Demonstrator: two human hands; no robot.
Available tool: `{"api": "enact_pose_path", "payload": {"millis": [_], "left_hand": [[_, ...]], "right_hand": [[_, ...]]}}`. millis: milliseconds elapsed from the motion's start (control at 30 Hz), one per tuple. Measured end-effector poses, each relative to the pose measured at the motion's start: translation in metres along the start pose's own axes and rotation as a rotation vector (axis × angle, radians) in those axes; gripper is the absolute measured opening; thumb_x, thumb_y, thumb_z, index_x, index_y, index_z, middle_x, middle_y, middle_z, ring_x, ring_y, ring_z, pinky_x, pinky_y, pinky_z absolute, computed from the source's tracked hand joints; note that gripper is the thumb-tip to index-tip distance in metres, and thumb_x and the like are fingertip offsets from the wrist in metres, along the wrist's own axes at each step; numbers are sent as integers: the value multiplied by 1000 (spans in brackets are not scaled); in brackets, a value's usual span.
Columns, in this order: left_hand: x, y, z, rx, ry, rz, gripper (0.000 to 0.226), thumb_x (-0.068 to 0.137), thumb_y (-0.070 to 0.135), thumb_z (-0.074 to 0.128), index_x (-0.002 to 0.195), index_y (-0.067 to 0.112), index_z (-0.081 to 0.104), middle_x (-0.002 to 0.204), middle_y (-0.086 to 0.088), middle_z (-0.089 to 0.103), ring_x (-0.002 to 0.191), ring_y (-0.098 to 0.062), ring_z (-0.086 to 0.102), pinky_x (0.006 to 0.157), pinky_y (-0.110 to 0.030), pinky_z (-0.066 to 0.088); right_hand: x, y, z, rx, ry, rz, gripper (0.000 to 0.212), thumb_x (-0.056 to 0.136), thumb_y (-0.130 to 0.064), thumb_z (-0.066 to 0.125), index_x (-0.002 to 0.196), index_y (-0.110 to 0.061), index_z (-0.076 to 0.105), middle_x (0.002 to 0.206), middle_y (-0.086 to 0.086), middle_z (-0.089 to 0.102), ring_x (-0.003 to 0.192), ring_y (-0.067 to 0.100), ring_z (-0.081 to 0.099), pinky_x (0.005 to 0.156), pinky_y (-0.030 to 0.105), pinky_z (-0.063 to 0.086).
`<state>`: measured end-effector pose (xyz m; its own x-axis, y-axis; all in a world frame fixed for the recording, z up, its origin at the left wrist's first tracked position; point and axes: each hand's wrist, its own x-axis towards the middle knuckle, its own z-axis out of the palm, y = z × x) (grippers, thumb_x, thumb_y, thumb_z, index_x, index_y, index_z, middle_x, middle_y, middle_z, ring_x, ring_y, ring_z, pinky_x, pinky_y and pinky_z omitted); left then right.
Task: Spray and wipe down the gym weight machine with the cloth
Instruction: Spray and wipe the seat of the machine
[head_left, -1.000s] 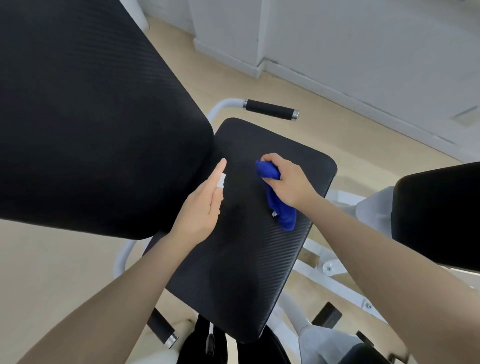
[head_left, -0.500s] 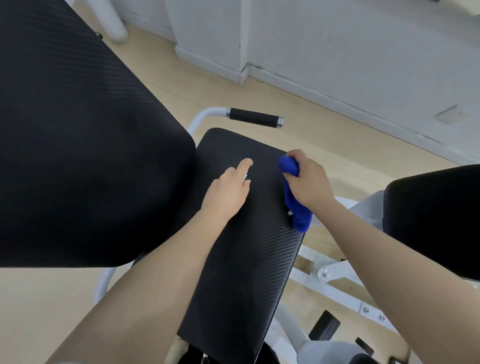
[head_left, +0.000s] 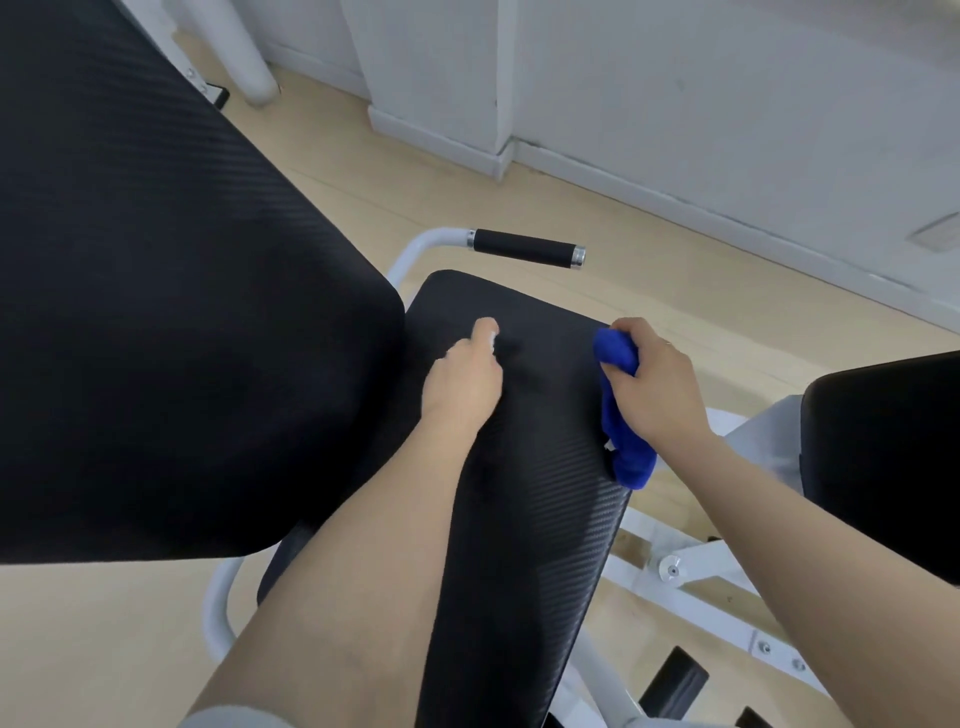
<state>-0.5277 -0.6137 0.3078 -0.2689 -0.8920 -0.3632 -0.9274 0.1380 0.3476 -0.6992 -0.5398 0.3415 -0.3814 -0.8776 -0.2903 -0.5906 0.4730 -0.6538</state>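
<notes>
I am in the spraying part of the job, by my reading. My left hand (head_left: 462, 382) hangs over the middle of the seat pad (head_left: 540, 493), fingers curled round something small with a white tip just showing under the forefinger. I take it for the spray bottle (head_left: 491, 339), though my hand hides nearly all of it, so I cannot swear to that. The forefinger sits on top as if ready to press.

My right hand (head_left: 657, 387) grips the blue cloth (head_left: 623, 421), bunched in the fist, at the right edge of the seat. One end pokes out past my thumb and the longer tail hangs down over the edge. Whether the cloth touches the pad I cannot tell.

The backrest (head_left: 171, 291) fills the left of my view, tilted over the rear of the seat. A black-gripped handle (head_left: 524, 248) on the white frame (head_left: 421, 249) juts out beyond the seat's far end, and another dark pad (head_left: 883, 457) sits off to the right.

I see no wet sheen on the seat (the ribbed black vinyl would hide it anyway), so I cannot judge how much is done.

Next, I think, comes a short press over the seat's centre, then the cloth brought in from the right edge and spread flatter, since a tight wad wipes only a narrow strip. The left hand should lift clear of that stroke.
</notes>
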Motion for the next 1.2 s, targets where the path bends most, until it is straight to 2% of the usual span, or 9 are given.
{"api": "enact_pose_path", "payload": {"millis": [200,333,467,567,633,800,1033,1100,1200], "left_hand": [[-58,25,26,116,-153,297,31,98,18,35,128,24,37,92,-5,50,75,-38,57,64,-40,46],[-55,8,32,0,-74,225,28,97,23,39,125,24,40,97,-5,56,81,-38,60,68,-42,47],[-41,-26,10,-145,58,-8,53,94,24,49,142,26,26,111,-8,60,92,-38,60,76,-41,45],[-32,-59,2,-211,116,-153,44,92,25,54,129,14,34,104,-14,64,90,-38,60,71,-39,45],[-26,-72,5,-207,118,-190,35,92,26,56,117,10,39,90,-6,62,84,-33,58,65,-35,41],[-9,-89,18,-233,202,-200,23,91,21,53,108,7,47,79,-5,57,75,-30,56,60,-35,40],[-6,-94,29,-226,293,-105,18,88,16,54,101,4,49,72,-9,56,62,-31,53,52,-35,39],[-7,-93,27,-238,286,-101,18,89,16,53,101,3,49,74,-12,59,64,-35,55,54,-37,42],[-7,-91,24,-255,269,-109,19,89,14,54,102,0,50,76,-15,61,66,-37,56,54,-35,39]], "right_hand": [[5,6,-20,40,90,82,29,90,-9,45,117,-19,50,104,7,59,90,25,51,74,30,37],[5,10,-19,-22,148,90,33,91,-13,46,123,-17,45,116,8,55,91,22,46,75,31,35],[-2,5,15,-167,37,24,37,91,-20,52,126,-16,42,122,11,47,98,33,52,71,32,36],[-2,0,50,-370,-2,19,39,92,-27,52,129,-20,40,122,9,44,97,33,54,63,34,38],[5,-8,70,-460,7,31,37,93,-28,49,129,-20,39,121,8,43,93,30,54,58,34,36],[34,-49,128,-542,10,-75,39,90,-12,50,128,-18,39,123,9,41,86,24,49,55,33,32],[71,-67,144,-697,-93,-420,42,91,-12,46,132,-20,43,136,11,38,110,28,43,71,33,33],[66,-48,123,-686,45,-310,38,90,-15,47,127,-22,50,131,11,42,110,32,42,83,38,32],[61,-38,107,-545,179,47,32,90,-24,50,122,-25,53,122,8,43,107,31,41,86,39,31]]}}
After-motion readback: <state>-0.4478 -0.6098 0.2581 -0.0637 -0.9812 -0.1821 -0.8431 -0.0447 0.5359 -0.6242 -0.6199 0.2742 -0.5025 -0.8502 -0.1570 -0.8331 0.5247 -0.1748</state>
